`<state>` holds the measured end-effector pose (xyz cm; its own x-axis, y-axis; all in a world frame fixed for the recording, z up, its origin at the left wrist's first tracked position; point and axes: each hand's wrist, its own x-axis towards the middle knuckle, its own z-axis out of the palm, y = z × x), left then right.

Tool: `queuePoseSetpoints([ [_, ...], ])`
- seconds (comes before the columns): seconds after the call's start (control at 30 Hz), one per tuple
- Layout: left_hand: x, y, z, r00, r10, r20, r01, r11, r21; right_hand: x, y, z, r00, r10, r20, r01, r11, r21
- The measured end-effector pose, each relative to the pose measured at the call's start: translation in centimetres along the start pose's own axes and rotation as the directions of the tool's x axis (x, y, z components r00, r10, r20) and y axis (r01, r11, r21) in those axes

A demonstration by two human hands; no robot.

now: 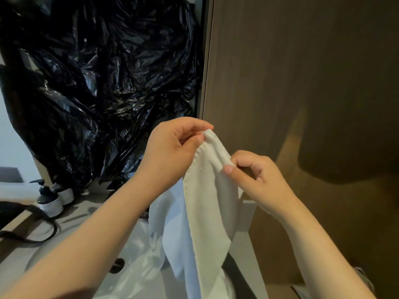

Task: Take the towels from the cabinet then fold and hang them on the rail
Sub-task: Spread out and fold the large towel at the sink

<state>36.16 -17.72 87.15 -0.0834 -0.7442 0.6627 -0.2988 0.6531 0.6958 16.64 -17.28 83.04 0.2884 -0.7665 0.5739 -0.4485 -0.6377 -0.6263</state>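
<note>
L hand (172, 145), R hand (254, 175) pinch white towel (207, 203), maybe folded.

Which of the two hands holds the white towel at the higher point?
The left hand: it pinches the white towel at its top corner; the right hand pinches the edge lower down.

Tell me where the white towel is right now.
Head view, centre: the white towel hangs from its top edge, pinched by the left hand and the right hand, in front of the brown cabinet panel.
</note>
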Motion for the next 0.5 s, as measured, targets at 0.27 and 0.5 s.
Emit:
queuePoseSetpoints([
  [0.27, 1.7, -2.2, -1.8, 0.986, -0.018, -0.167, 0.027, 0.998, 0.053, -2.0, 3.8, -2.0, 0.981, 0.196, -0.003, -0.195, 0.975, -0.11],
  [0.5, 1.2, -5.2, -1.3, 0.984, -0.079, -0.16, 0.091, 0.993, 0.07, -5.5, 8.0, -1.1, 0.933, 0.343, 0.105, -0.323, 0.931, -0.171],
])
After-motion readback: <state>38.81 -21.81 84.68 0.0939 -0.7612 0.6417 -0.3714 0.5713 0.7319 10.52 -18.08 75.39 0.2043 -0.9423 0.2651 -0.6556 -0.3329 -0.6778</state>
